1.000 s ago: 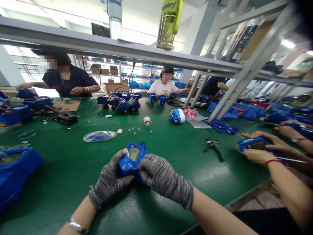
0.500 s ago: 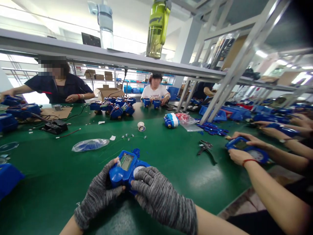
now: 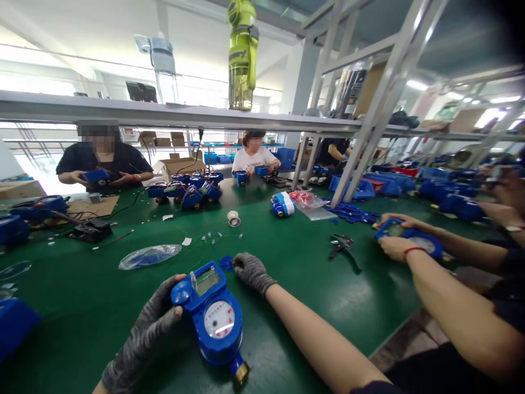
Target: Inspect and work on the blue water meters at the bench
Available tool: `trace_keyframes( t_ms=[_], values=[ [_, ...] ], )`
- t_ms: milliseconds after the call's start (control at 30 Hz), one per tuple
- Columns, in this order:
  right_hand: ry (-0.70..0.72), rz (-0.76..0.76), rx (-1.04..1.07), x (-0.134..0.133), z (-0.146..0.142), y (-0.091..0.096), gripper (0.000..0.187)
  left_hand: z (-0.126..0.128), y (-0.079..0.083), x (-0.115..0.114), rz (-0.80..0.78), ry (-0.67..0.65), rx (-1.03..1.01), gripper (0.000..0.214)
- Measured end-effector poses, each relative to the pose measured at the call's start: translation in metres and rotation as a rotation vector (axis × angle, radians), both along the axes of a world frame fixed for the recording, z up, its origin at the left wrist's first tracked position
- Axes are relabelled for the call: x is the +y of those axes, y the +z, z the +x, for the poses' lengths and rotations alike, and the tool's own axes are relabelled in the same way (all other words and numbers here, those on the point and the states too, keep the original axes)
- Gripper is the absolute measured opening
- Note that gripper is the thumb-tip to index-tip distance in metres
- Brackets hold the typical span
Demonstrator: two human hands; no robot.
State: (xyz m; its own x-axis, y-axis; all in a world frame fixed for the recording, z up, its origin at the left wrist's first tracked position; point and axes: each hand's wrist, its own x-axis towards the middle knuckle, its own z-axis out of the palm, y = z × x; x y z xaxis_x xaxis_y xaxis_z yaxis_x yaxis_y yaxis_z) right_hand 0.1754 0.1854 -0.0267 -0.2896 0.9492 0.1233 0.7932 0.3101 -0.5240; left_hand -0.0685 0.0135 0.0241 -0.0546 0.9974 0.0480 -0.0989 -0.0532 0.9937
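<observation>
The left hand (image 3: 151,323) and right hand (image 3: 251,271) wear mottled grey knit gloves. The meter (image 3: 213,317) is bright blue, with a white dial marked in red. The table (image 3: 102,306) is dark green. A bottle (image 3: 241,54) overhead is lime green.

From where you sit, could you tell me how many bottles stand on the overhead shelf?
2: a clear bottle on the shelf, a green bottle just right of it; others may be hidden.

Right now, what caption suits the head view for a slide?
Grey-gloved left hand holds a blue round-dial meter on the green table; gloved right hand rests beside small blue parts.
</observation>
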Motion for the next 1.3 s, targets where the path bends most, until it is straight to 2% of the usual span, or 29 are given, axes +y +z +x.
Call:
trace_keyframes(
  t_ms=[133, 233, 367, 500, 567, 700, 833, 1033, 1300],
  values=[
    [-0.006, 0.013, -0.077, 0.002, -0.007, 0.003, 0.021, 0.030, 0.000, -0.001, -0.100, 0.049, -0.153, 0.082],
    [0.001, 0.021, -0.127, 0.004, -0.010, 0.003, 0.022, 0.040, -0.001, 0.001, -0.213, 0.083, -0.168, 0.092],
    [0.001, 0.051, -0.188, 0.002, -0.004, 0.003, 0.027, 0.033, -0.003, 0.005, -0.250, 0.119, -0.139, 0.092],
    [0.003, 0.054, -0.268, -0.008, 0.010, 0.003, 0.027, 0.014, -0.012, 0.015, -0.183, 0.255, -0.086, 0.079],
    [-0.019, 0.055, -0.296, -0.013, 0.015, 0.003, 0.027, 0.004, -0.018, 0.020, -0.160, 0.286, -0.130, 0.076],
    [-0.073, 0.058, -0.286, -0.016, 0.015, 0.002, 0.030, -0.005, -0.024, 0.021, -0.184, 0.245, -0.173, 0.086],
    [-0.084, 0.054, -0.230, -0.013, 0.016, 0.000, 0.029, -0.001, -0.019, 0.017, -0.185, 0.225, -0.153, 0.090],
    [-0.040, 0.033, -0.114, -0.007, 0.034, -0.001, 0.026, 0.003, -0.009, 0.014, -0.187, 0.218, -0.225, 0.080],
    [0.054, 0.022, -0.108, -0.010, 0.035, 0.002, 0.018, 0.005, -0.004, 0.010, -0.206, 0.166, -0.241, 0.087]
  ],
)
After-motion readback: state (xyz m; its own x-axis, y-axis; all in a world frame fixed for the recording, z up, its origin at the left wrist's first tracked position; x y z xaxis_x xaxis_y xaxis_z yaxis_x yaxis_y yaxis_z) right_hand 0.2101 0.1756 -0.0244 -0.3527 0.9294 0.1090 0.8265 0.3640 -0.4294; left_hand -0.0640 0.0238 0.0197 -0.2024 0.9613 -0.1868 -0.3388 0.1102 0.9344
